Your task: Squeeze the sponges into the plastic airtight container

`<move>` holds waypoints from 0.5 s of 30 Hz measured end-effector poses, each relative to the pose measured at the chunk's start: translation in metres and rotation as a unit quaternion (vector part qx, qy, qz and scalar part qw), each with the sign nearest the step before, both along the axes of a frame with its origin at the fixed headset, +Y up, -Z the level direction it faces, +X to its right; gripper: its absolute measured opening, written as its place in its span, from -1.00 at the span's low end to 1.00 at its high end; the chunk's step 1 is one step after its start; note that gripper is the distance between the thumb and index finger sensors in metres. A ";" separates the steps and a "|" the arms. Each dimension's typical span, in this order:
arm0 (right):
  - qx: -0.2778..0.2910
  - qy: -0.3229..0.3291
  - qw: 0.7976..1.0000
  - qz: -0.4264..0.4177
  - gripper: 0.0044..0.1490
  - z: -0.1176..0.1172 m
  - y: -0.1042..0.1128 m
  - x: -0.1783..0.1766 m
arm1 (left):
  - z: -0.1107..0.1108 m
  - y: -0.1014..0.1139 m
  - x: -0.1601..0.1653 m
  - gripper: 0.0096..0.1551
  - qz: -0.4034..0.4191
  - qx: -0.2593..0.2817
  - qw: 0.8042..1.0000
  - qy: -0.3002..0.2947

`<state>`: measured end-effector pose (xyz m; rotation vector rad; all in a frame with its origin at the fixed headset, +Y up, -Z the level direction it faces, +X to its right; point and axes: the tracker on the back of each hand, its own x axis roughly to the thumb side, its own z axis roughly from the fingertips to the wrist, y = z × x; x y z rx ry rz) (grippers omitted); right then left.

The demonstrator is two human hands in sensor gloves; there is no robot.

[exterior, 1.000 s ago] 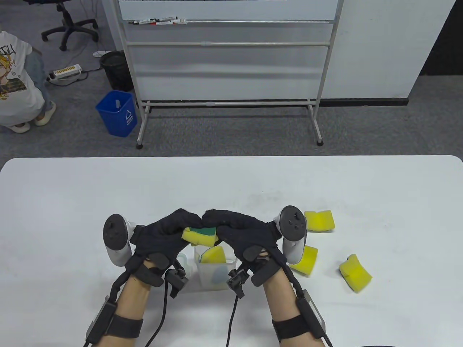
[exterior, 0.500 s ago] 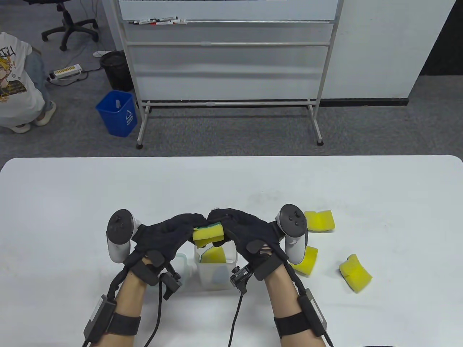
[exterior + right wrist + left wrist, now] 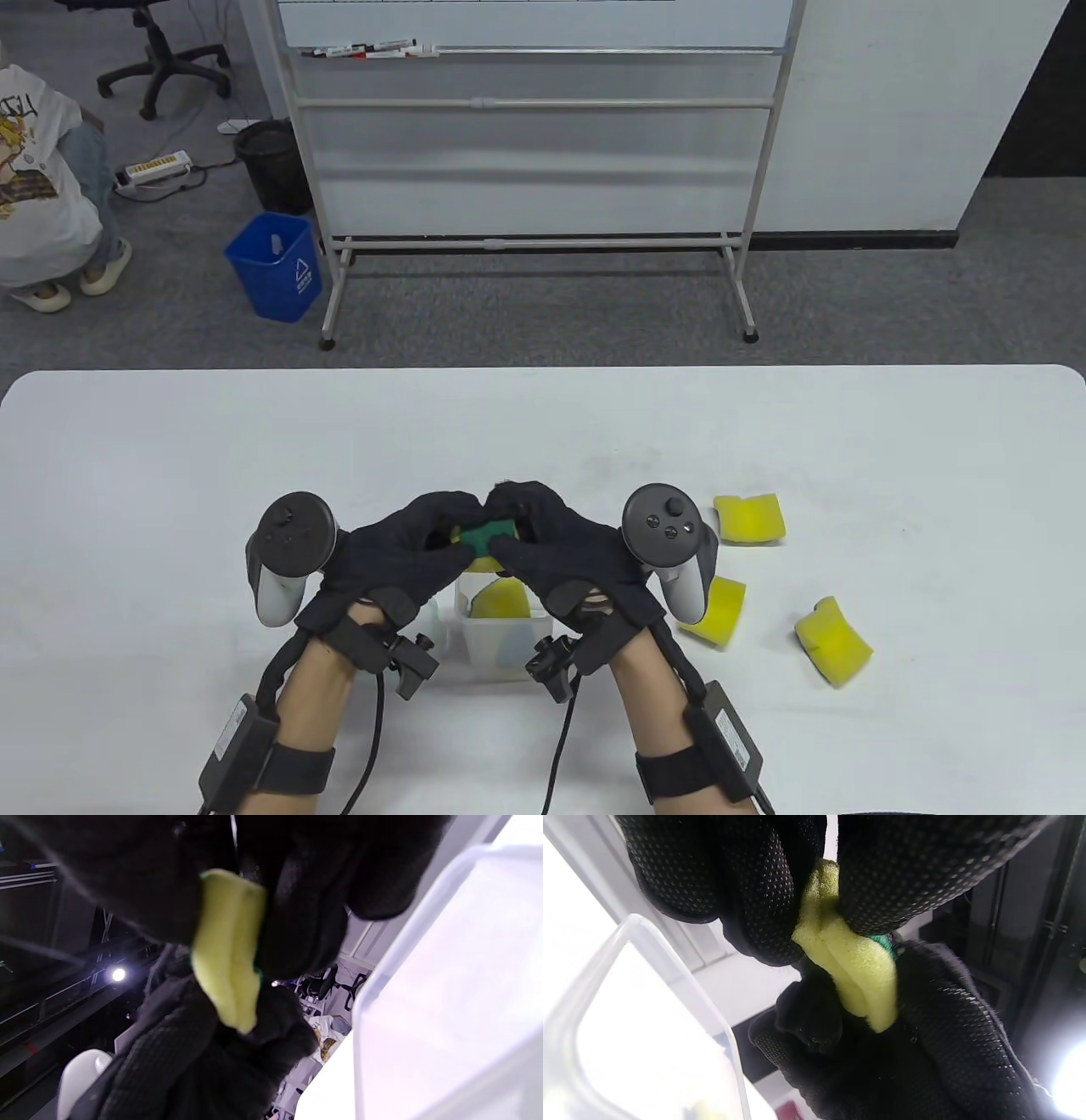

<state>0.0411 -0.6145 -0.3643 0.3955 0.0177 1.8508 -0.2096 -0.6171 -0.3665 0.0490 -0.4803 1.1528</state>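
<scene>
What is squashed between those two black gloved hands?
A yellow sponge with a green side, folded between the left hand and right hand; both wrist views show it.

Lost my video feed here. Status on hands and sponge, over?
Left hand and right hand both pinch one folded sponge above the open container. One sponge already inside. Three loose sponges to the right; nothing blocking the opening.

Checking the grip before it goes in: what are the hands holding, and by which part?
Both hands, left hand and right hand, pinch one yellow-green sponge folded, fingers pressing its opposite sides above the container.
</scene>
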 end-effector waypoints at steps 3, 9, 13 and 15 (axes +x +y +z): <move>0.024 -0.023 0.999 0.030 -0.21 0.002 0.002 -0.002 | 0.002 0.001 0.002 -0.41 -0.022 0.018 0.999 0.022; 0.107 -0.091 0.983 0.121 -0.29 0.011 0.011 -0.008 | 0.005 0.003 0.007 -0.46 -0.082 0.050 0.994 0.052; 0.149 -0.119 0.966 0.172 -0.34 0.016 0.020 -0.004 | 0.004 0.001 0.010 -0.44 -0.107 0.057 0.992 0.023; 0.157 -0.124 0.960 0.195 -0.36 0.017 0.023 -0.002 | 0.004 0.001 0.011 -0.43 -0.109 0.058 0.992 0.019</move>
